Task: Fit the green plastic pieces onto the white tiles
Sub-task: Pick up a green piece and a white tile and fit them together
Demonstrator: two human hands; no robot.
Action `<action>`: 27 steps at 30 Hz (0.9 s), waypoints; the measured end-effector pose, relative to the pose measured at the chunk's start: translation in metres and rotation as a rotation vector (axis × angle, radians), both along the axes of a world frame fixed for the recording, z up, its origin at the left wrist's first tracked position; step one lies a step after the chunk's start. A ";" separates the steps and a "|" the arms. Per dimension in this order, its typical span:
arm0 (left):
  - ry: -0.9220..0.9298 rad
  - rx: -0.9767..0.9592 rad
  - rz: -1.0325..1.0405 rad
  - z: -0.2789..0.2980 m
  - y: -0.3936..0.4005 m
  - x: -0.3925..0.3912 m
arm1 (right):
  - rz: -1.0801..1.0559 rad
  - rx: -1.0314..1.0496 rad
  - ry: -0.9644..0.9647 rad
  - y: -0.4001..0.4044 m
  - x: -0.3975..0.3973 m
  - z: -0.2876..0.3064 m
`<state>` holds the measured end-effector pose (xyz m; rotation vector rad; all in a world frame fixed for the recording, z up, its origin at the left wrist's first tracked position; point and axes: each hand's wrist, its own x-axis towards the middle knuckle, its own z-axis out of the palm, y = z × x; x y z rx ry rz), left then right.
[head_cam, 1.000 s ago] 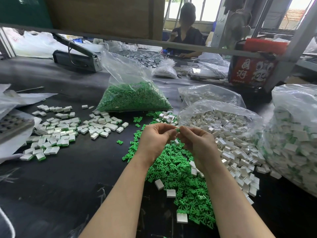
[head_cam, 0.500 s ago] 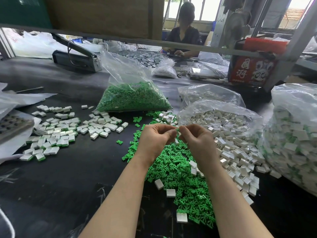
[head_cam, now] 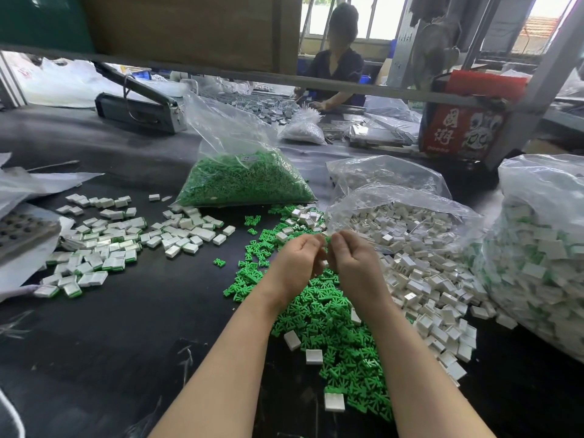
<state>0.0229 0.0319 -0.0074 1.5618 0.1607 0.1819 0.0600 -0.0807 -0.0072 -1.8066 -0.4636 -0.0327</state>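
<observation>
Both hands are up off the table, knuckles toward us, the left hand [head_cam: 297, 263] and right hand [head_cam: 354, 263] meeting fingertip to fingertip, and the fingers [head_cam: 317, 243] of each are curled in tight around something tiny between them. A speck of green peeks out where the tips meet, so it looks like a green piece going onto a tile, though the tile itself is hidden. Smart layout here: the loose green pieces [head_cam: 331, 327] are heaped directly under the fingers, and the open bag of white tiles [head_cam: 420, 235] spills out just to the right of them, so either grab is a short dip. Finished tiles [head_cam: 104, 248] lie well off to the left of the fingers, kept apart from raw stock. Beyond the fingers sits the reserve bag of green pieces [head_cam: 246, 181], waiting.
</observation>
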 end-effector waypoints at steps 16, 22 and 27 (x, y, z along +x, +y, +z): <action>-0.083 -0.023 -0.273 -0.002 0.013 -0.009 | 0.241 0.025 0.176 -0.010 0.000 0.006; -0.061 -0.010 -0.312 -0.004 0.018 -0.010 | 0.332 0.061 0.247 -0.013 -0.001 0.007; -0.048 0.014 -0.317 -0.006 0.020 -0.009 | 0.363 0.074 0.289 -0.015 -0.001 0.008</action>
